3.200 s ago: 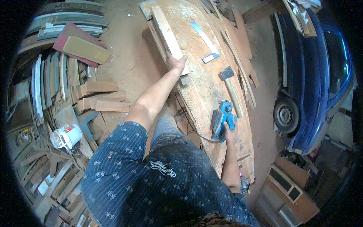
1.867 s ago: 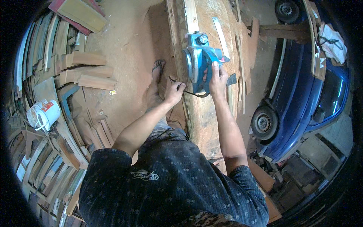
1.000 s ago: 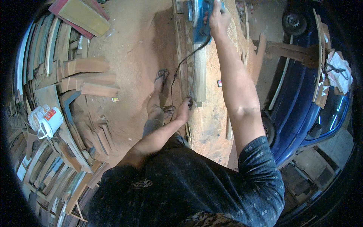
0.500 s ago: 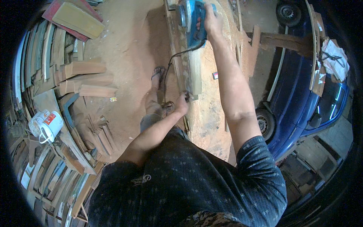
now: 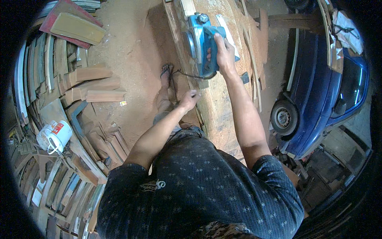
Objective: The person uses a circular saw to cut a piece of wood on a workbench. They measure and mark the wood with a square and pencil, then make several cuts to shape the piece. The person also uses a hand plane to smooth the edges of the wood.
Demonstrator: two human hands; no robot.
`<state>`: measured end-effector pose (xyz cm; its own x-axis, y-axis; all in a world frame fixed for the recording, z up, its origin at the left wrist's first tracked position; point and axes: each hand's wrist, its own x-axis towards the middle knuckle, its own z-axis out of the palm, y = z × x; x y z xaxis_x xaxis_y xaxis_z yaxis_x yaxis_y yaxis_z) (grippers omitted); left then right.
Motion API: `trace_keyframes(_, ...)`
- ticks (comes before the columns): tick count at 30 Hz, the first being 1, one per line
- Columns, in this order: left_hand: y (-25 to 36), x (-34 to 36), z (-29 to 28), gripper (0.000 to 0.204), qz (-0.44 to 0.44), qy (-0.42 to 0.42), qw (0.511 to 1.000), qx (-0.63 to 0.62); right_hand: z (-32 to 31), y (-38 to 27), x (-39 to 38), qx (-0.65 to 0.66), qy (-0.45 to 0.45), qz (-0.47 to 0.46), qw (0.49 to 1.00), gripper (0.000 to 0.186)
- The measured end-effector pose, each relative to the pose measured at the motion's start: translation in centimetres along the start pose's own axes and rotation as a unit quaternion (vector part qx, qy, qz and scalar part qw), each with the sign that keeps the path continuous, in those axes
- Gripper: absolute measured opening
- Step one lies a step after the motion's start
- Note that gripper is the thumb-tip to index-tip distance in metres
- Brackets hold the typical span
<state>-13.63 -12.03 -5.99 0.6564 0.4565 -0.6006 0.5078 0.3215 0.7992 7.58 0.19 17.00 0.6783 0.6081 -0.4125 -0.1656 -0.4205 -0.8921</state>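
My right hand is wrapped round the rear handle of a blue electric planer. The planer rests on a long, narrow wooden board on the workbench, near the board's closer end. A black cord leaves the back of the planer and drops over the bench's left side. Beside that edge, nearer to me, my left hand is closed with curled fingers; what they hold, if anything, is hidden. The workbench is pale, worn wood dusted with shavings.
A white strip and a small dark block lie right of the planer. Stacked timber offcuts and a white bucket stand on the left. A blue car is parked at right. Sawdust covers the floor.
The planer and my right hand have come back along the board toward me. My left hand has moved off the board's near end, slightly left. The view has shifted too.
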Motion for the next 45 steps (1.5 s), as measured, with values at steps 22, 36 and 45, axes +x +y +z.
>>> trace_keyframes(22,8.3,5.4,-10.4,0.043,0.045,0.221,0.970,-0.091,-7.5,7.1,-15.4,0.048,0.006,0.082,0.995,0.042)
trace_keyframes(36,18.5,1.1,-6.5,0.081,0.021,0.102,0.995,0.005,-20.8,26.6,-30.4,-0.131,0.257,0.096,0.953,0.043)
trace_keyframes(45,19.1,-13.1,-17.3,0.069,-0.008,0.024,0.950,-0.312,-19.8,22.1,-21.6,-0.397,0.302,0.017,0.866,0.049)
